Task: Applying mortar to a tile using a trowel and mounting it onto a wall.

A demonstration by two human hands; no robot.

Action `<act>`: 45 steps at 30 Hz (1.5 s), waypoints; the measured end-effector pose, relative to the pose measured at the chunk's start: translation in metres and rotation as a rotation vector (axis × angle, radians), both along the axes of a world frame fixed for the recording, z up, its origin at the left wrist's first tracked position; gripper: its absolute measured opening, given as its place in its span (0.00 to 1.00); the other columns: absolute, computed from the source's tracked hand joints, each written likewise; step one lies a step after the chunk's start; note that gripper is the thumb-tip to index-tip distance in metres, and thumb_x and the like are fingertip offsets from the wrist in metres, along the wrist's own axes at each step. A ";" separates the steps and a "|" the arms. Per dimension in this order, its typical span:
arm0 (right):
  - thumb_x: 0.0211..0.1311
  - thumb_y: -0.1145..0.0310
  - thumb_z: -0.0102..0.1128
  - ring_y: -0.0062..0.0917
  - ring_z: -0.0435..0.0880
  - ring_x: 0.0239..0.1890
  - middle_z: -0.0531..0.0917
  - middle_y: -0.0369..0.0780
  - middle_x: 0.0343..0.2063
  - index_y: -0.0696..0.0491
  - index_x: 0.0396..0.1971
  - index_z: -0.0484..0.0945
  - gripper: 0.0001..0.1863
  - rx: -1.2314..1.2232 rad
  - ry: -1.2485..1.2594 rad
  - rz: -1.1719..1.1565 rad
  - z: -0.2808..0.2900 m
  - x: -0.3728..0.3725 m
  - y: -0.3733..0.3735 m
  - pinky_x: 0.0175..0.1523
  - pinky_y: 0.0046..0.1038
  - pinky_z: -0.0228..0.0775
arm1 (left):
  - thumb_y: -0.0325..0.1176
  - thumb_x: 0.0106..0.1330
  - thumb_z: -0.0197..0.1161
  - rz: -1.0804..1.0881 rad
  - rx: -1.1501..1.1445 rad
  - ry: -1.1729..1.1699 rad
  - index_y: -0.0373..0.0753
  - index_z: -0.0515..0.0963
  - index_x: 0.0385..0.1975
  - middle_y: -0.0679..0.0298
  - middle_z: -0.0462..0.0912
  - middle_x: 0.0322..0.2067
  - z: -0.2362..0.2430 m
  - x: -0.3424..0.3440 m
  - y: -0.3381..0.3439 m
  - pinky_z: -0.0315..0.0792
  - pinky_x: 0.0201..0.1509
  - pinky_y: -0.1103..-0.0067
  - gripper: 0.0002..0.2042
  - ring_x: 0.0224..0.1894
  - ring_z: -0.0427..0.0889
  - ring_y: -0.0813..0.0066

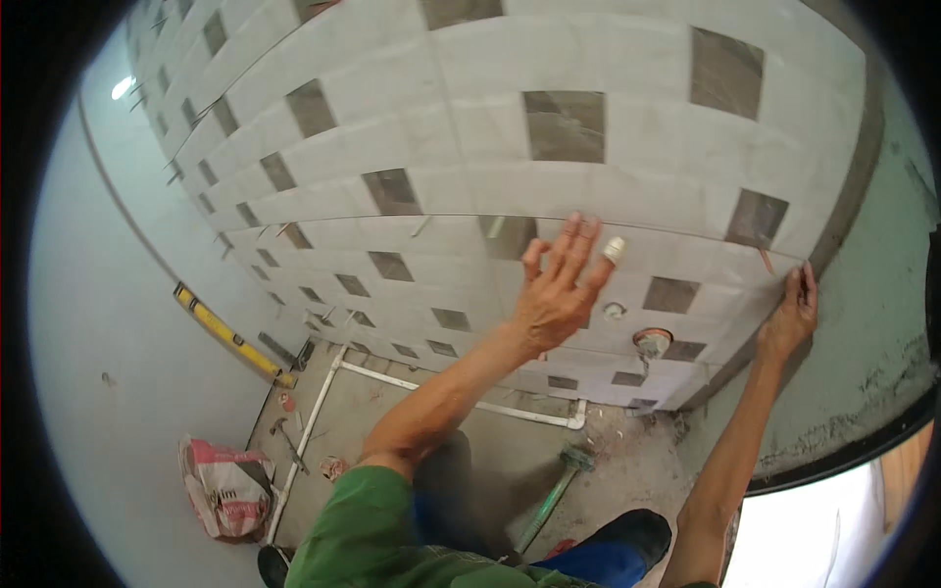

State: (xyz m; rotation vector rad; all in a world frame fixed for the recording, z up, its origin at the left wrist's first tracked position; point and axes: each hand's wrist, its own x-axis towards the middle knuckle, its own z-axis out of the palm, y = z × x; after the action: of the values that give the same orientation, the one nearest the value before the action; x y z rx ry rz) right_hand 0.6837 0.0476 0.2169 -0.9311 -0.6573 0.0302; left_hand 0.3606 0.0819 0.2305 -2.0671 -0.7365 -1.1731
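Head view, and from where I stand the relation that matters is between the two hands and a long joint in the wall. The lower tile [696,258] is on the far wall, in front of the person, just under that joint [676,231]; its long axis runs left to right, and the upper tile [647,186] sits directly above. The left hand [559,294] is at the middle of the lower tile, fingertips up by the joint. It is open, fingers spread, gripping nothing, with a pale wrap on the thumb tip. The right hand [792,318] is at the tile's right end, and is the nearer one to that edge; its fingertips are up at the border, though whether they pinch or only touch I cannot tell.

Counting: two hands, one orange strip [767,261] at the joint by the right hand, two pale strips [497,226] near or left of the left hand, and others farther left too small to number. Below are two round wall fittings [653,343]. On the near floor lie one green-handled mallet [551,501], one hammer [288,443] and one bag [227,490], beside white pipe [529,416]. One yellow level [225,328] leans at left.
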 end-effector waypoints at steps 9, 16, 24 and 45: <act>0.59 0.66 0.61 0.14 0.73 0.36 0.79 0.33 0.36 0.57 0.45 0.76 0.16 0.008 0.005 -0.030 0.004 0.010 0.012 0.40 0.16 0.63 | 0.23 0.53 0.65 -0.163 -0.226 -0.777 0.39 0.60 0.54 0.58 0.71 0.42 0.044 -0.091 0.007 0.68 0.31 0.81 0.28 0.37 0.73 0.73; 0.57 0.68 0.63 0.13 0.72 0.34 0.79 0.32 0.35 0.56 0.45 0.77 0.16 0.043 0.000 -0.027 0.000 0.013 0.020 0.38 0.16 0.62 | 0.21 0.54 0.62 -0.317 -0.423 -0.966 0.39 0.56 0.57 0.61 0.70 0.39 0.037 -0.095 0.024 0.69 0.30 0.84 0.31 0.35 0.72 0.80; 0.57 0.72 0.61 0.17 0.76 0.41 0.79 0.38 0.40 0.60 0.44 0.76 0.15 0.074 0.026 -0.065 -0.009 0.024 0.030 0.45 0.17 0.68 | 0.25 0.59 0.57 -0.261 -0.386 -0.944 0.36 0.55 0.58 0.58 0.78 0.42 0.021 -0.085 0.018 0.69 0.45 0.77 0.27 0.39 0.77 0.71; 0.58 0.74 0.59 0.17 0.75 0.38 0.78 0.36 0.36 0.61 0.44 0.75 0.13 0.152 0.059 -0.013 -0.001 0.011 0.026 0.44 0.18 0.66 | 0.28 0.61 0.49 -0.223 -0.488 -1.114 0.27 0.54 0.57 0.53 0.78 0.44 0.031 -0.051 0.001 0.68 0.50 0.74 0.25 0.46 0.77 0.63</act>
State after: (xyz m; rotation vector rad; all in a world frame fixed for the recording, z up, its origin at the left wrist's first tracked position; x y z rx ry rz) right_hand 0.6944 0.0733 0.2164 -0.7845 -0.5907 -0.0035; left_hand 0.3095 0.0833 0.2617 -1.7292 -1.4080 -2.5205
